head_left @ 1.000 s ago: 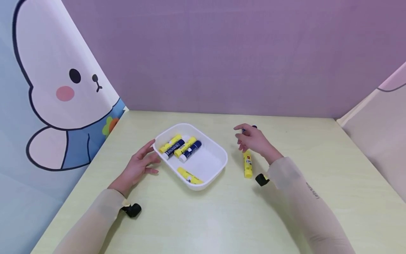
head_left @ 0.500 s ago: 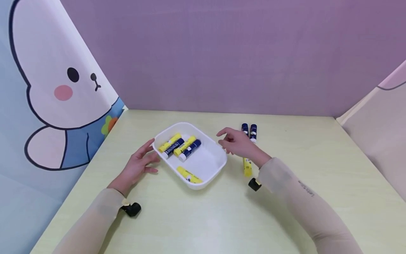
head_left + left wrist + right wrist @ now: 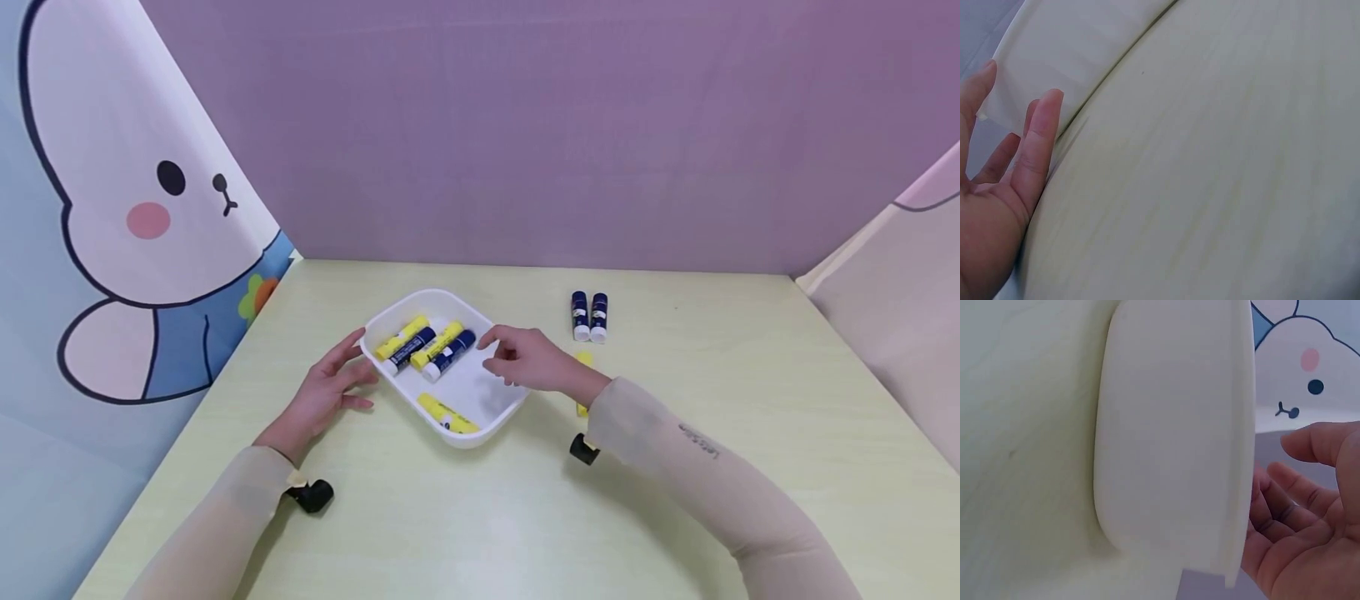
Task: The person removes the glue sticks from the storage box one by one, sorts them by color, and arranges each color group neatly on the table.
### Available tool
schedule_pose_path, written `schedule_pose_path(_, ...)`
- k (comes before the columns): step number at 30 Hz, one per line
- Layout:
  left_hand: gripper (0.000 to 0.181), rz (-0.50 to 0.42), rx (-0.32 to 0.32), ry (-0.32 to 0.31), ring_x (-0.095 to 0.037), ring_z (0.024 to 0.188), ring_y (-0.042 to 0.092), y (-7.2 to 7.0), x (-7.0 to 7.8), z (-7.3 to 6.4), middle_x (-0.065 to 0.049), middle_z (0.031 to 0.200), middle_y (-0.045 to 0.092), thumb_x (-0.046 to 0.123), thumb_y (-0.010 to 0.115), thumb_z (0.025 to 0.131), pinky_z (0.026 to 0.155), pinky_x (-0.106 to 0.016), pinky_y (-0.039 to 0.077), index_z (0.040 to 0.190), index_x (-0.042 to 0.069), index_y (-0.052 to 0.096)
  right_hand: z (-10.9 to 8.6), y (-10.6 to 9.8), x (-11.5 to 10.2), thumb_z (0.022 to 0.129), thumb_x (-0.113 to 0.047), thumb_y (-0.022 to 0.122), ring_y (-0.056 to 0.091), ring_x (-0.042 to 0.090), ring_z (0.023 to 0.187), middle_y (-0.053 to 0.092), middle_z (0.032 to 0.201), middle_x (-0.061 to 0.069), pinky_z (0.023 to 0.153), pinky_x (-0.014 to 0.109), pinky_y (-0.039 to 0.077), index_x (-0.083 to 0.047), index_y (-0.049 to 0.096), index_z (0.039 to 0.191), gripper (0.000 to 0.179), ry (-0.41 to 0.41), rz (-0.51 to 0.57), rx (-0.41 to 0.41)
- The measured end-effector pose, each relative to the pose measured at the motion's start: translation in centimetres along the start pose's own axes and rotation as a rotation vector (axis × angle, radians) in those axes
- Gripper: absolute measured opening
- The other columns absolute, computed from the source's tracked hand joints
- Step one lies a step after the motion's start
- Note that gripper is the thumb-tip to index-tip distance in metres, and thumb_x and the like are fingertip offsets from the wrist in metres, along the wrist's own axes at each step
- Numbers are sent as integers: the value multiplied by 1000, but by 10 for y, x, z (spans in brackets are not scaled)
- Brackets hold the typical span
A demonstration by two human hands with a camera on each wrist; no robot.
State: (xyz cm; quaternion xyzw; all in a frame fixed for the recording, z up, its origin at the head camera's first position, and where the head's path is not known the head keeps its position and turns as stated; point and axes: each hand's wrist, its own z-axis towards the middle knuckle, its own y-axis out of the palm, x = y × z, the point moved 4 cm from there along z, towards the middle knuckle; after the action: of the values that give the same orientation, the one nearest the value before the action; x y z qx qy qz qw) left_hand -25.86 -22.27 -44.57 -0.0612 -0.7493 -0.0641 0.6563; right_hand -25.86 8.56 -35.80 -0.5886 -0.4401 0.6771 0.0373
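A white plastic tray (image 3: pixel 498 379) stands on the table, with several glue sticks in it. Side by side at its far left lie yellow and navy ones, such as a navy glue stick (image 3: pixel 450 354); a yellow glue stick (image 3: pixel 447 414) lies along the near wall. My left hand (image 3: pixel 324 392) touches the tray's left rim with fingers extended; the left wrist view shows them against its outer wall (image 3: pixel 1066 56). Over the tray's right side is my right hand (image 3: pixel 536 362), fingers loosely bent. In the right wrist view its palm (image 3: pixel 1304 550) faces the camera, holding nothing.
To the right of the tray lie two navy glue sticks with white ends (image 3: pixel 581 317), parallel. A yellow glue stick (image 3: pixel 583 360) is partly hidden behind my right wrist. A purple backdrop (image 3: pixel 540 150) borders the table's far edge, a rabbit-print cloth (image 3: pixel 172 250) its left.
My right hand has moved left from above the loose glue sticks to over the tray, uncovering the navy pair. My left hand and the glue sticks stay where they were.
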Motion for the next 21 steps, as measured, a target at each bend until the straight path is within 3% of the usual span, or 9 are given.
schedule_pose_path(10, 66, -1, 2, -3, -12, 100, 62, 0, 0, 1, -10, 156, 30, 28, 60, 102, 71, -30, 62, 159, 33, 26, 11, 24, -8, 97, -16, 66, 63, 19, 68, 64, 86, 7, 64, 28, 57, -6, 59, 128, 34, 73, 24, -169)
schedule_pose_path(21, 67, -15, 0, 12, -12, 98, 63, -1, -2, 2, -11, 155, 31, 28, 61, 101, 70, -30, 62, 158, 32, 27, 22, 47, -11, 92, -10, 71, 68, 23, 77, 65, 92, 10, 67, 36, 62, -10, 59, 127, 37, 189, 121, -323)
